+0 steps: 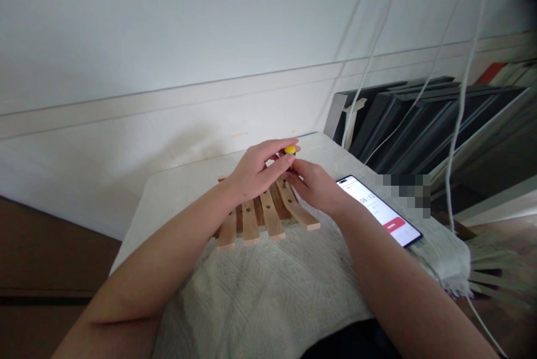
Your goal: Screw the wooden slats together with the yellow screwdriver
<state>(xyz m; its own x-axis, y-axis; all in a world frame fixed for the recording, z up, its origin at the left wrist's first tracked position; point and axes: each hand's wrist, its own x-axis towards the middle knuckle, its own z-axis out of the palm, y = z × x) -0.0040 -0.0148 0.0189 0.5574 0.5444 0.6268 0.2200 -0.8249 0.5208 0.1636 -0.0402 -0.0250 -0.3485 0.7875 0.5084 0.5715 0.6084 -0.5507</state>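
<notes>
A screwdriver (290, 150) with a yellow and black handle stands roughly upright between my hands. My left hand (259, 169) is closed around the upper handle, thumb and fingers on either side. Lower down, my right hand (312, 183) pinches at the same tool; its fingertips partly hide the shaft and tip. Beneath both hands lies a wooden piece made of several pale slats (272, 220) fixed across a darker brown board (282, 208). Small dark screws (268, 207) sit in the slats. My left hand and forearm cover part of the wood.
A white textured cloth (268, 286) covers the table. Right of my right hand lies a phone (377, 211) with a lit timer screen. White cables (461, 102) hang at the right, before dark flat panels (403, 118). A pale wall (188, 29) rises behind the table.
</notes>
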